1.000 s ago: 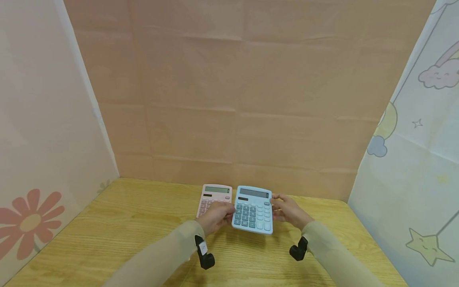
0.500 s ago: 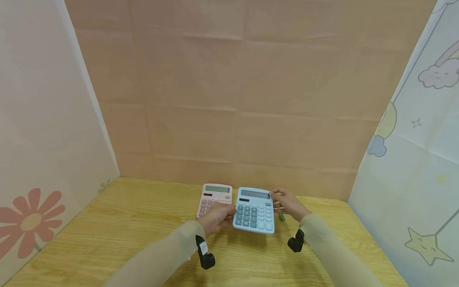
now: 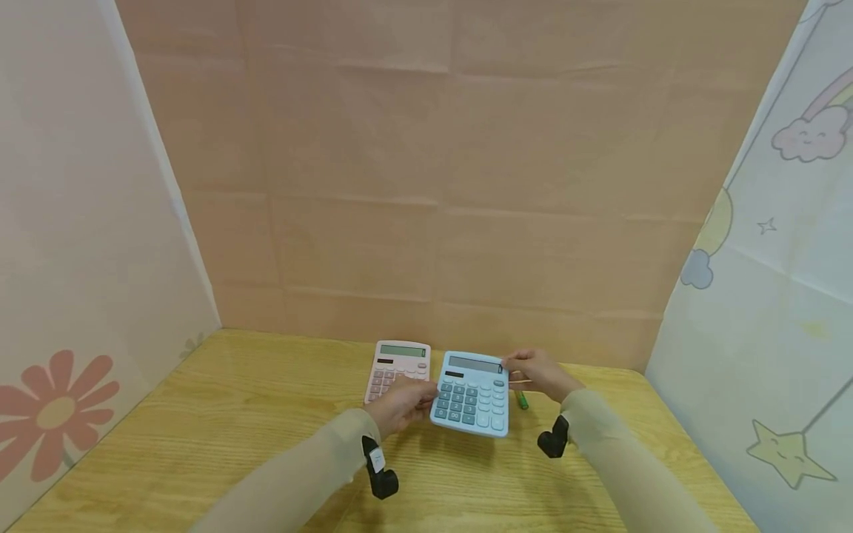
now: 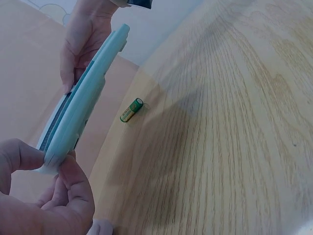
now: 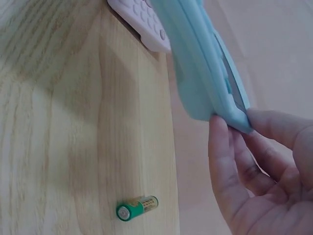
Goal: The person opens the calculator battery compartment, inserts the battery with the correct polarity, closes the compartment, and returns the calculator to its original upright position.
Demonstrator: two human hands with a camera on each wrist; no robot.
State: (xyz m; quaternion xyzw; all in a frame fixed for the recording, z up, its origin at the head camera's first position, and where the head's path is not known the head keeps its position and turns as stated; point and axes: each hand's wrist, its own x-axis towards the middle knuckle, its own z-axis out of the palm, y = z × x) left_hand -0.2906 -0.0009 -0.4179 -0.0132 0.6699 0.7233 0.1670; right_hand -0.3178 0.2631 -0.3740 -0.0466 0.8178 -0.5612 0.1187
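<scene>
A light blue calculator [image 3: 470,394] is held up off the table, its keys and display facing the head camera. My left hand [image 3: 403,406] pinches its left edge between thumb and fingers. At the upper right corner, by the display, my right hand [image 3: 541,374] pinches it with the thumb on the front and fingertips behind. Both wrist views show the calculator edge-on, with a gap between it and the tabletop. Below the right hand a green battery [image 5: 137,207] lies on the wood, apart from both hands.
Behind my left hand a pink calculator [image 3: 403,360] lies on the wooden table [image 3: 280,429], its lower part hidden by that hand. A plain orange-brown backdrop [image 3: 426,185] rises at the table's far edge. Patterned panels stand on the left and right.
The right hand has shifted up to the calculator's top corner, and the green battery has come into sight beneath it. The blue calculator has moved only slightly; the left hand keeps its grip.
</scene>
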